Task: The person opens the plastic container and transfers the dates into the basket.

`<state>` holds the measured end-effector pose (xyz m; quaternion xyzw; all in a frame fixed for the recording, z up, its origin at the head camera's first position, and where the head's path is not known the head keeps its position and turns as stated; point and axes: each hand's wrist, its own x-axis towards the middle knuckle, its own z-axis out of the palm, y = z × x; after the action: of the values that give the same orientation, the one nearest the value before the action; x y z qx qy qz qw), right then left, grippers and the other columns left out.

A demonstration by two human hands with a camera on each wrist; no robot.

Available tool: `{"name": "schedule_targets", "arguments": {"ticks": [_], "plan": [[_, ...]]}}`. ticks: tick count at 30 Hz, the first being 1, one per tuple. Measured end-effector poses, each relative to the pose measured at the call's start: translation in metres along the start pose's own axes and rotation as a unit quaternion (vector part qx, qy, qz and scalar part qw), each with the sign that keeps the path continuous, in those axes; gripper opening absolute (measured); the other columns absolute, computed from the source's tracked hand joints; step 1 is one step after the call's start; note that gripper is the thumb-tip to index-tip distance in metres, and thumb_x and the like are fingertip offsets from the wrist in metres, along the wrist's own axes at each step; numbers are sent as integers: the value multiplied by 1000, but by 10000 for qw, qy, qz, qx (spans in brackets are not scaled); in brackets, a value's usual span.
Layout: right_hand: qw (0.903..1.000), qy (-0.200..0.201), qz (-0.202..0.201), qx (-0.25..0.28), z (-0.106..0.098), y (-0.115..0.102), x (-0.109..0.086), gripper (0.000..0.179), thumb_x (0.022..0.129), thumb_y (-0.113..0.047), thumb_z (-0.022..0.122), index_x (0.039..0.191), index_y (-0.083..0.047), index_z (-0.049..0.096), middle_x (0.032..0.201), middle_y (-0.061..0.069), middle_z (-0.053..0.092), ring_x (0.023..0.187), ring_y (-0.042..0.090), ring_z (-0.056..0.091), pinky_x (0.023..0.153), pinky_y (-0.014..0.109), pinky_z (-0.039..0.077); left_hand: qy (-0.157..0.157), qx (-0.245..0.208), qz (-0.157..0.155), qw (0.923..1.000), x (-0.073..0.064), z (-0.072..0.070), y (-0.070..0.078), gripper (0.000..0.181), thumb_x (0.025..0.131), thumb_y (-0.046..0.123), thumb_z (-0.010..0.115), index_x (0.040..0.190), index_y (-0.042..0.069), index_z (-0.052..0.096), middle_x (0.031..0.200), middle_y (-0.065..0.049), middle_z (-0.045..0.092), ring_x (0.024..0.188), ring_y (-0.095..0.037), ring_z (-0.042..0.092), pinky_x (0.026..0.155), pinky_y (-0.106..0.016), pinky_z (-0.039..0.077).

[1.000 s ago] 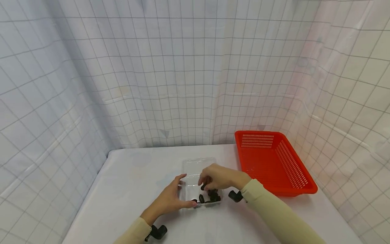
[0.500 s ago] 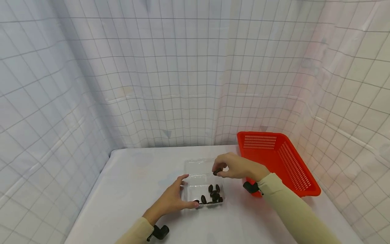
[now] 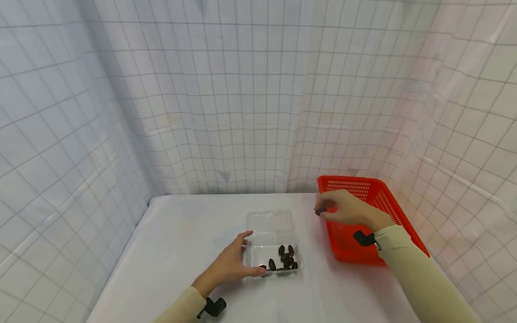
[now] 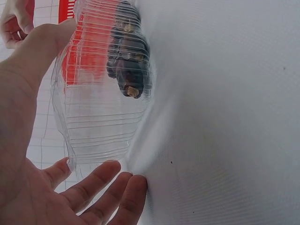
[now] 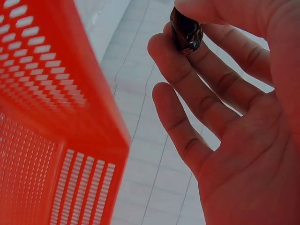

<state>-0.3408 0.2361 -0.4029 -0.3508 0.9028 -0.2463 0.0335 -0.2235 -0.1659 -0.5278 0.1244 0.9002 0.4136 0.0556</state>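
My left hand (image 3: 232, 262) holds a clear plastic clamshell box (image 3: 258, 255) at its left side, thumb at the front edge and fingers spread along the side. Several dark, glossy dates (image 3: 287, 260) lie in the box, mostly in its front right part; pale stem caps show in the left wrist view. The box's lid (image 3: 269, 220) is folded back flat. Between thumb and fingertips, my right hand (image 3: 349, 208) pinches one date (image 5: 185, 33) above the near left rim of a red basket. Its little finger is held apart from the date.
The red plastic basket (image 3: 355, 259) with slotted walls stands at the right of the white-covered table (image 3: 194, 224). White gridded cloth (image 3: 258, 112) hangs behind and on both sides. Small black cameras are strapped to both wrists.
My right hand has lifted a date out of the box and carried it up and right to the basket. The left hand stays on the box.
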Motion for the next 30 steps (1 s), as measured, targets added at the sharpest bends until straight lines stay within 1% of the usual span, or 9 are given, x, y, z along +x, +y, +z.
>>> {"name": "schedule_targets", "arguments": {"ticks": [5, 7, 10, 14, 17, 21, 26, 28, 30], "plan": [[9998, 37, 219, 3, -7, 19, -13, 19, 106, -13, 84, 122, -24, 84, 117, -14, 84, 112, 11, 77, 105, 46, 67, -28, 1, -10, 10000, 0, 0, 1, 128, 80, 52, 107, 179, 9, 38, 162, -21, 68, 147, -46, 69, 118, -70, 57], [9996, 43, 287, 28, -9, 26, -17, 19, 107, -13, 84, 122, -24, 85, 118, -12, 85, 113, 12, 78, 106, 46, 68, -29, -9, -20, 10000, -1, -1, 2, 128, 80, 51, 107, 178, 9, 38, 162, -21, 67, 147, -46, 69, 118, -70, 57], [9991, 76, 404, 54, -11, 35, -21, 19, 107, -13, 85, 124, -22, 85, 120, -9, 86, 114, 13, 79, 106, 43, 68, -33, -4, -22, 10000, -1, 0, 2, 128, 80, 52, 107, 178, 9, 38, 162, -21, 67, 147, -46, 69, 118, -70, 57], [9986, 106, 506, 74, -12, 45, -24, 21, 106, -12, 85, 126, -20, 85, 121, -8, 86, 115, 15, 79, 104, 34, 66, -16, 10, -49, 10000, 0, 0, 1, 128, 80, 53, 107, 179, 9, 38, 162, -20, 68, 148, -44, 69, 117, -69, 58], [9982, 97, 583, 60, -12, 52, -25, 23, 106, -11, 85, 128, -17, 84, 122, -8, 86, 117, 17, 78, 106, 33, 64, -3, 34, -55, 10000, -1, 0, 1, 128, 80, 52, 107, 178, 10, 39, 163, -20, 68, 147, -44, 69, 116, -69, 58], [9974, 110, 712, -19, -12, 60, -27, 24, 106, -11, 85, 130, -13, 84, 122, -7, 86, 117, 19, 77, 108, 38, 64, -4, 12, -65, 10000, -1, -1, 1, 127, 80, 52, 107, 179, 10, 39, 164, -20, 67, 147, -44, 69, 117, -69, 58], [9973, 39, 730, 43, -10, 68, -28, 23, 107, -9, 83, 130, -10, 85, 121, -4, 87, 116, 21, 78, 109, 55, 66, -12, -17, -66, 10000, -2, -3, 3, 127, 81, 52, 107, 179, 10, 38, 164, -20, 66, 149, -44, 68, 118, -70, 57], [9973, 22, 726, 50, -10, 70, -28, 22, 107, -8, 83, 129, -12, 85, 120, -4, 87, 116, 21, 79, 108, 54, 66, -9, -11, -52, 10000, -2, -3, 4, 127, 81, 51, 107, 179, 11, 38, 164, -20, 67, 148, -45, 68, 117, -70, 57], [9974, 9, 722, 52, -9, 72, -29, 21, 107, -10, 84, 128, -14, 86, 120, -4, 87, 115, 19, 79, 106, 47, 67, -12, -10, -47, 10000, -2, -4, 4, 127, 81, 51, 107, 179, 10, 38, 164, -21, 67, 148, -44, 68, 117, -69, 57]]}}
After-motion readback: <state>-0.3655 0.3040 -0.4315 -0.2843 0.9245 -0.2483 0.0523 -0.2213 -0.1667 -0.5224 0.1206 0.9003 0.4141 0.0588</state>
